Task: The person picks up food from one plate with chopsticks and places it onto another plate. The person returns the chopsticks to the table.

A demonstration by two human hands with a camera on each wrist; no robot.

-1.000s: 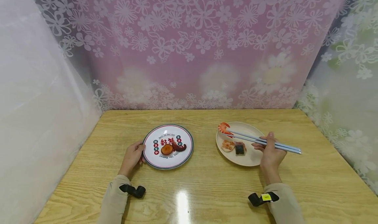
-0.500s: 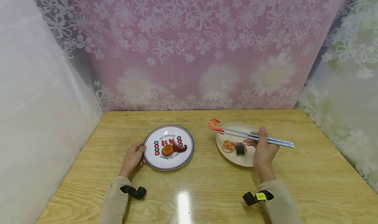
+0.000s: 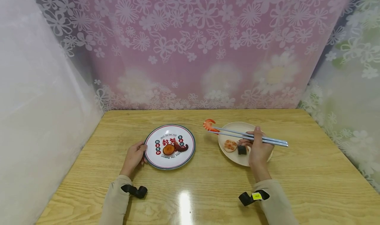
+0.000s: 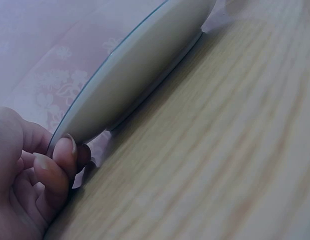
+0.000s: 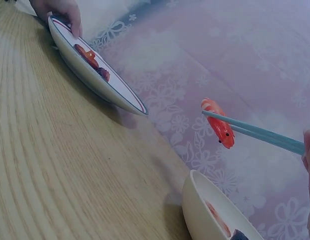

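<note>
My right hand (image 3: 259,153) holds a pair of blue-grey chopsticks (image 3: 252,136). Their tips pinch an orange shrimp (image 3: 209,125), which hangs above the table between the two plates, just left of the cream plate (image 3: 228,158). In the right wrist view the shrimp (image 5: 218,125) is clear of any surface. My left hand (image 3: 133,158) grips the left rim of a white printed plate (image 3: 170,165), thumb on top and fingers beneath, as the left wrist view of the plate (image 4: 129,75) shows. On this plate lie a round brown slice (image 3: 169,149) and a dark red octopus tentacle (image 3: 181,147).
The cream plate carries a pale orange-topped round piece (image 3: 230,145) and a dark-wrapped sushi piece (image 3: 242,149), partly behind my right fingers. Both plates stand on a wooden table (image 3: 207,192). A pink floral curtain (image 3: 190,53) hangs along the far edge, with pale sheets at both sides.
My right hand has moved left, carrying the shrimp in the chopsticks from over the cream plate's left edge to the gap between the plates. My left hand has stayed on its plate.
</note>
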